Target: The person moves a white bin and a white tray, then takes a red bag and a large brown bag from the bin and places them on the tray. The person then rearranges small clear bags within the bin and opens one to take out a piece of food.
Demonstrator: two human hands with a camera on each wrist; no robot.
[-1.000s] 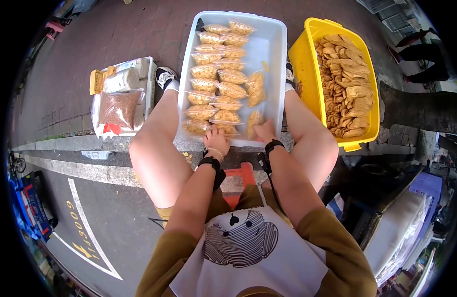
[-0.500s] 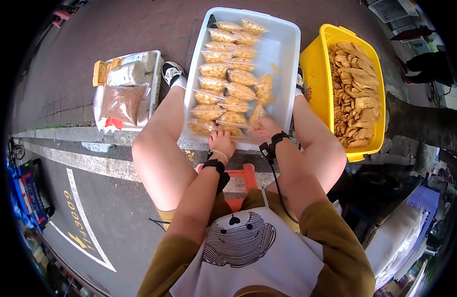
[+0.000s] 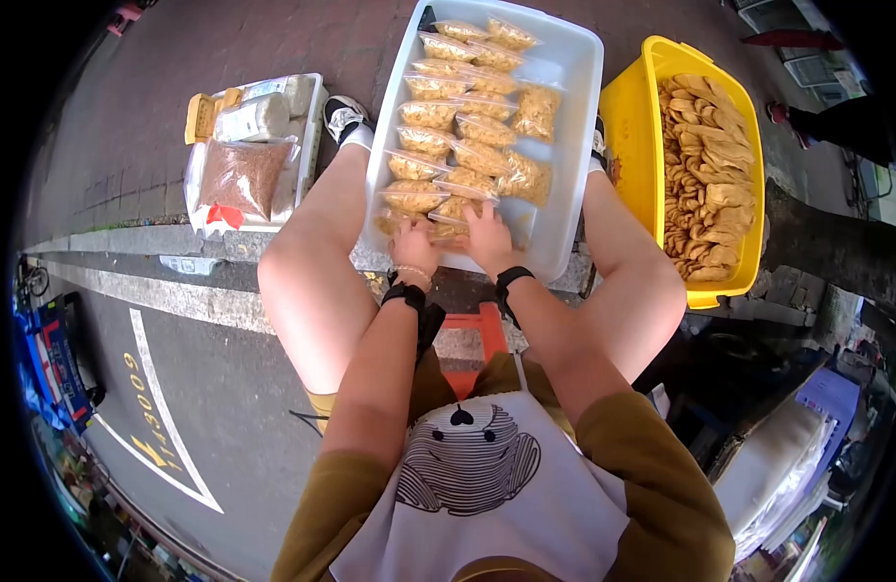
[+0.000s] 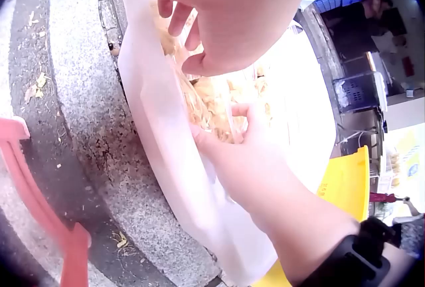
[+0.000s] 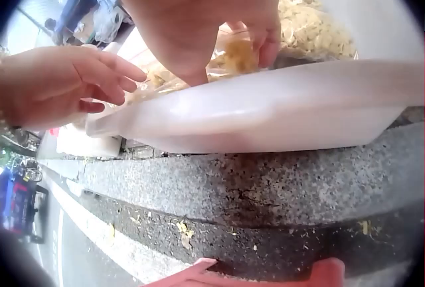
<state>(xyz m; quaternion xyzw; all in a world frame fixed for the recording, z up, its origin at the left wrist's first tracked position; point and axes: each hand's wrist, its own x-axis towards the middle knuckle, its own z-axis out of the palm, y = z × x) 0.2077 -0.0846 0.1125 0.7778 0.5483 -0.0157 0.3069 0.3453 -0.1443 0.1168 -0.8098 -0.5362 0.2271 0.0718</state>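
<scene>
Clear bags of yellowish snack pieces (image 3: 431,114) stand in two packed columns inside the pale plastic bin (image 3: 582,145). Two more bags (image 3: 537,113) lie flatter, to the right of those columns. At the bin's near end, my right hand (image 3: 488,236) has thumb and fingers around a bag; the right wrist view shows this hand (image 5: 199,25) close inside the near wall. My left hand (image 3: 415,244) is just to its left over the nearest bags, its fingers loosely bent and apart in the right wrist view (image 5: 73,86). Whether it touches a bag is unclear.
A yellow tub (image 3: 636,145) of flat brown pieces stands right of the bin. To the left, a white tray (image 3: 307,165) holds packets and a bag of reddish-brown grains (image 3: 242,181). A red stool (image 3: 491,330) is below, between the legs.
My right hand has left the loose bag on the right and moved left to the packed columns. The flatter bags lie farther up the bin. The head view has shifted slightly.
</scene>
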